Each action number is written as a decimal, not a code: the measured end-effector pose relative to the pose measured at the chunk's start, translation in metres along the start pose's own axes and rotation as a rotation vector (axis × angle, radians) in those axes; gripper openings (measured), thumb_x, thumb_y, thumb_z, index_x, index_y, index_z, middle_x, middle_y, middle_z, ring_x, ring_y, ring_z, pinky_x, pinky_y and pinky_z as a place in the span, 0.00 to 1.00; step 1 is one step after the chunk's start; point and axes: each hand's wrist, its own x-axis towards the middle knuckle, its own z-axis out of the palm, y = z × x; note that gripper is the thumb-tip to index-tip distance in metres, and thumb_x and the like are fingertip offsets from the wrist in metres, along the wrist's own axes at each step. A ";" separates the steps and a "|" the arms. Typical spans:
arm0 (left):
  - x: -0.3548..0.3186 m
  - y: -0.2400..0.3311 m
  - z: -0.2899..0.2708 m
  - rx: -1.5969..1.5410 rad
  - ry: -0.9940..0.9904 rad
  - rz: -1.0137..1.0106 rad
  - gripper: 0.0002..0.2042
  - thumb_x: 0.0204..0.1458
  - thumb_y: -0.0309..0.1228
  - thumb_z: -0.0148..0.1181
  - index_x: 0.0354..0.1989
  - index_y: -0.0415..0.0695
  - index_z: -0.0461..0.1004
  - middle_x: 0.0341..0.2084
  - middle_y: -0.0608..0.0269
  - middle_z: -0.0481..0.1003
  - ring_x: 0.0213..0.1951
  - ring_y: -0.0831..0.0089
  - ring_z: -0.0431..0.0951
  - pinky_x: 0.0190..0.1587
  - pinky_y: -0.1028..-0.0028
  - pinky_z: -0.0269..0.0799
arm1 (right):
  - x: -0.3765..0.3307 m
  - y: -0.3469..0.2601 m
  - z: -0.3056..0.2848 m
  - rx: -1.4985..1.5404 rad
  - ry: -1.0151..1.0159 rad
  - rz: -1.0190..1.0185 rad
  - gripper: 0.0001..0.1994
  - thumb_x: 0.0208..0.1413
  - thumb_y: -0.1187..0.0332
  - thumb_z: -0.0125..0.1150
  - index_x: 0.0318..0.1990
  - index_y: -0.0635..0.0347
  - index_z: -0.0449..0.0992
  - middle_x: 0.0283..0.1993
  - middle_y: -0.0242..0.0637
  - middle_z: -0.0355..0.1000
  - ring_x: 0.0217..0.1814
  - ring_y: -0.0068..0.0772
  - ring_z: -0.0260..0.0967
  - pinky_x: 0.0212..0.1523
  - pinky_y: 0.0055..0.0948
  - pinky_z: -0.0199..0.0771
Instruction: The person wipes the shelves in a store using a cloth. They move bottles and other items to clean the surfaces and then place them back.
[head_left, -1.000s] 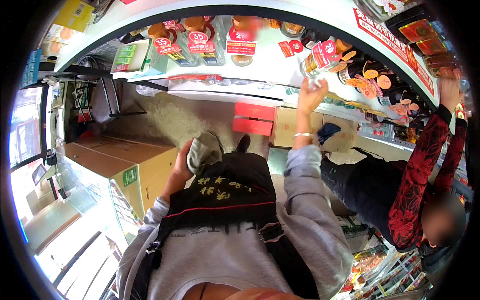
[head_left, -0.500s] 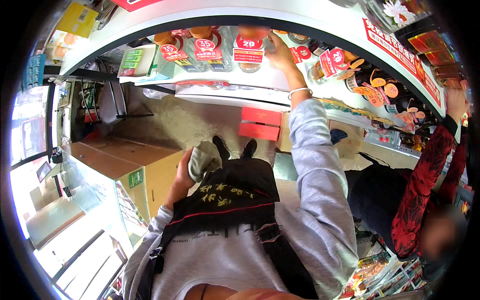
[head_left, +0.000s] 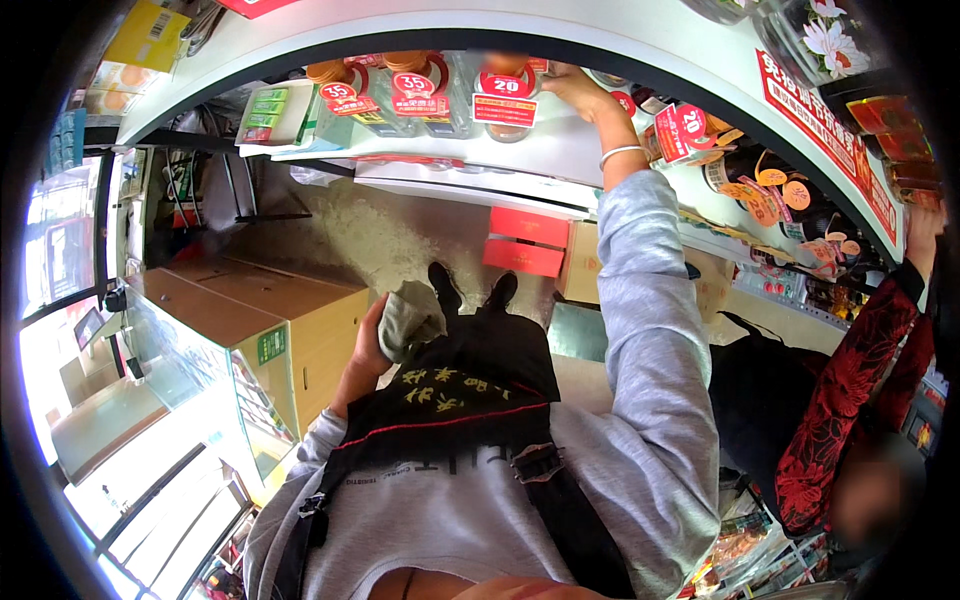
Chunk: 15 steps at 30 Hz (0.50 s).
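Note:
My left hand is closed round a crumpled grey-green cloth in front of my black apron. My right hand, with a bracelet at the wrist, reaches into the white shelf under its dark curved edge. Its visible fingers stretch leftward, open, just right of a clear jar with a red-and-white price tag. Part of the fingers is hard to make out there. Further left stand two clear jars with orange-brown lids and red tags. Right of my hand are more tagged jars and dark bottles.
Small green and red packs lie at the shelf's left. Red boxes stand on the floor below. A glass-sided wooden counter is at left. At right, a person in a red patterned sleeve reaches up to the shelf.
My right hand has shifted a little right along the shelf, away from the tagged jar. My left hand keeps its hold on the cloth. The view has shifted slightly.

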 end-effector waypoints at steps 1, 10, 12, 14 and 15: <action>-0.001 -0.001 0.000 -0.032 -0.001 -0.022 0.20 0.61 0.42 0.39 0.52 0.41 0.68 0.45 0.57 0.74 0.48 0.65 0.73 0.53 0.67 0.68 | -0.003 -0.006 0.005 0.014 -0.036 0.017 0.31 0.45 0.62 0.61 0.59 0.63 0.65 0.62 0.43 0.62 0.65 0.36 0.55 0.65 0.30 0.48; 0.011 -0.011 -0.014 0.210 0.029 0.076 0.20 0.61 0.42 0.41 0.51 0.40 0.69 0.45 0.58 0.74 0.49 0.66 0.73 0.54 0.68 0.67 | -0.019 -0.062 0.006 -0.236 -0.075 0.060 0.29 0.43 0.57 0.64 0.55 0.55 0.70 0.59 0.42 0.65 0.61 0.36 0.60 0.60 0.31 0.57; 0.006 -0.008 -0.001 -0.032 0.021 -0.044 0.20 0.61 0.42 0.41 0.51 0.41 0.69 0.45 0.58 0.74 0.48 0.66 0.73 0.54 0.68 0.67 | -0.026 -0.072 0.009 -0.276 -0.061 0.019 0.28 0.42 0.58 0.65 0.54 0.55 0.71 0.58 0.41 0.67 0.60 0.36 0.62 0.58 0.32 0.60; 0.010 -0.004 -0.001 -0.011 0.003 -0.048 0.20 0.61 0.42 0.41 0.51 0.41 0.69 0.45 0.58 0.74 0.48 0.66 0.73 0.54 0.68 0.66 | -0.020 -0.051 0.006 -0.164 0.059 -0.008 0.26 0.40 0.62 0.67 0.51 0.57 0.73 0.52 0.42 0.71 0.54 0.36 0.66 0.54 0.31 0.65; 0.010 -0.005 -0.004 -0.013 0.007 -0.043 0.20 0.61 0.42 0.41 0.51 0.41 0.69 0.45 0.58 0.74 0.48 0.65 0.73 0.54 0.68 0.66 | -0.024 -0.050 0.013 -0.106 0.084 -0.014 0.26 0.39 0.63 0.68 0.50 0.57 0.73 0.51 0.42 0.72 0.53 0.36 0.67 0.53 0.30 0.66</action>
